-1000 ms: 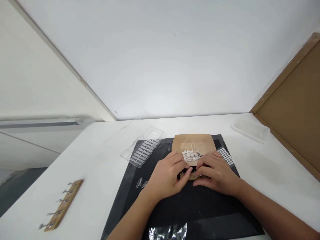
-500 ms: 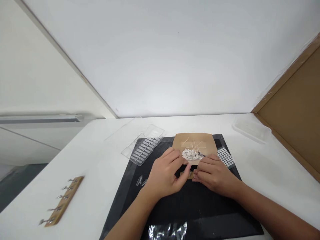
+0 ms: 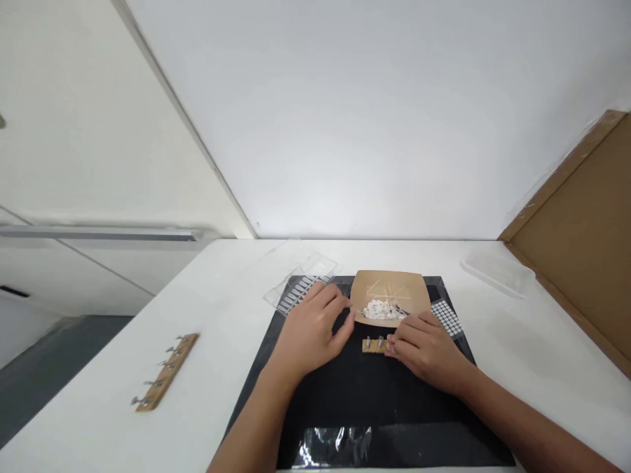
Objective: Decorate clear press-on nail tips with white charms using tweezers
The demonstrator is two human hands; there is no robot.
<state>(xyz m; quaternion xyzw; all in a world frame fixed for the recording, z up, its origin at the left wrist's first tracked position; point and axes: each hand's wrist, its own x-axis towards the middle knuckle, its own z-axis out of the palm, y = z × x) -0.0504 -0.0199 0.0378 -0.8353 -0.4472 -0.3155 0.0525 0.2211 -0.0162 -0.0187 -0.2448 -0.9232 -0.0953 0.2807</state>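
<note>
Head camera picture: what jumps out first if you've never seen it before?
Two bare hands meet over a black mat at the table's middle: the right hand touches a small wooden strip, the left hand rests beside it. Just behind sits a brown paper tray of white bits and toothpicks.

Bright, even light; sharp centre, bowed edges, glare on foil (image 3: 335, 445)

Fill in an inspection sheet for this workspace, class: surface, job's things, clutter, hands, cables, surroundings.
Surface: white table with black mat.
Job's things: small wooden strip with metal pegs, on the mat.
Clutter: brown tray of white bits and sticks, clear nail-tip box, second peg strip, plastic container, foil.
Hands: right hand touches the strip; left hand open beside it.
Cables: nothing seen.
Surroundings: white wall, cardboard panel.
</note>
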